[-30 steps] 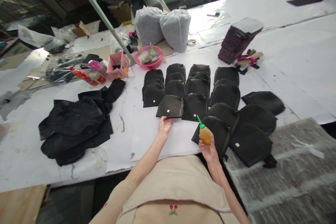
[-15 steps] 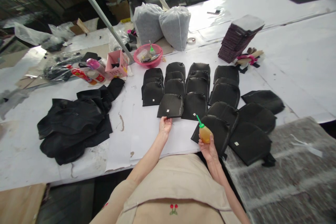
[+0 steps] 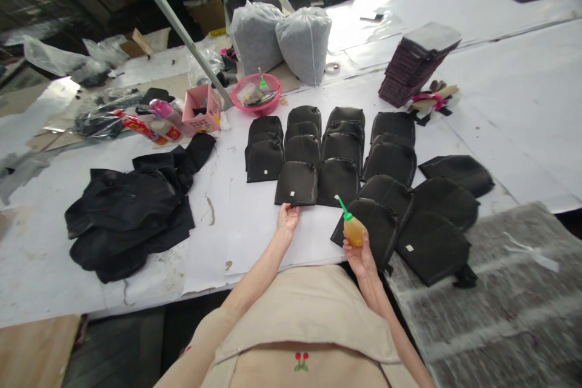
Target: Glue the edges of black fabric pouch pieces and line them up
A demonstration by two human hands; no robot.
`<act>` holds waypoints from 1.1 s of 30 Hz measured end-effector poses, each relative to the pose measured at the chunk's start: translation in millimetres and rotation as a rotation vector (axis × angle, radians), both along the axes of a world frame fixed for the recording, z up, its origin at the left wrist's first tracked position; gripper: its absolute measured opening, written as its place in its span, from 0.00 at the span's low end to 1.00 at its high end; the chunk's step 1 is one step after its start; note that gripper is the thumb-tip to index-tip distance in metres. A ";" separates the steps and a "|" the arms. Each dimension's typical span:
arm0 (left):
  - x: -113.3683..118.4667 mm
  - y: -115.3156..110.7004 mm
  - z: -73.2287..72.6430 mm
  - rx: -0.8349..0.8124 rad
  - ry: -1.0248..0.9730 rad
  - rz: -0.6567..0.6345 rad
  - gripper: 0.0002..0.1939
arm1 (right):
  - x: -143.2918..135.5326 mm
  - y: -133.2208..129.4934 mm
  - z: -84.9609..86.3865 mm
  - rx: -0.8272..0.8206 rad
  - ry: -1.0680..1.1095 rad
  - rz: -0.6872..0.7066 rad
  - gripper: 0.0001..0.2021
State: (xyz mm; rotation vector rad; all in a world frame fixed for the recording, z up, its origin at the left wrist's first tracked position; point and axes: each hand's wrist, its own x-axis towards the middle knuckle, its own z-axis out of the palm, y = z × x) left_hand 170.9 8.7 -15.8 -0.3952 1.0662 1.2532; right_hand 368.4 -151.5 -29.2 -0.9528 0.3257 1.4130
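My left hand [image 3: 288,218] pinches the near edge of a black fabric panel [image 3: 296,182] that has a rounded top and a small white tag. In my right hand [image 3: 361,253] is a squeeze glue bottle [image 3: 354,231] with amber liquid and a green nozzle, which points up and to the left. Beside the held panel lies another tagged black panel [image 3: 339,180]. Overlapping rows of similar panels [image 3: 342,148] spread behind it. More of them [image 3: 375,221] lie under and to the right of the bottle, some partly hidden by others.
A heap of black cloth [image 3: 127,212] lies at left. Farther back are a pink box [image 3: 200,110], a pink basin [image 3: 257,110] and two stuffed white bags [image 3: 304,48]. A dark purple stack [image 3: 413,66] stands at right, beyond a grey fibrous sheet [image 3: 509,291].
The panel in my left hand has shifted slightly to the right and turned a little straighter. My right hand and the bottle have moved very slightly left.
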 end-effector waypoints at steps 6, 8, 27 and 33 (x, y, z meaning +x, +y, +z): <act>-1.0 2.9 5.0 0.038 -0.005 0.012 0.15 | -0.5 -0.8 -2.6 -0.012 -0.005 -0.004 0.25; -1.4 4.7 8.1 0.054 -0.007 0.021 0.15 | -0.6 0.0 -3.0 -0.017 -0.016 0.005 0.26; -12.8 3.3 7.8 0.032 0.017 -0.034 0.12 | 54.4 20.0 100.7 0.359 0.057 -0.264 0.23; -11.0 -0.7 9.0 0.039 0.027 -0.045 0.11 | 97.0 23.8 133.6 0.507 0.298 -0.571 0.25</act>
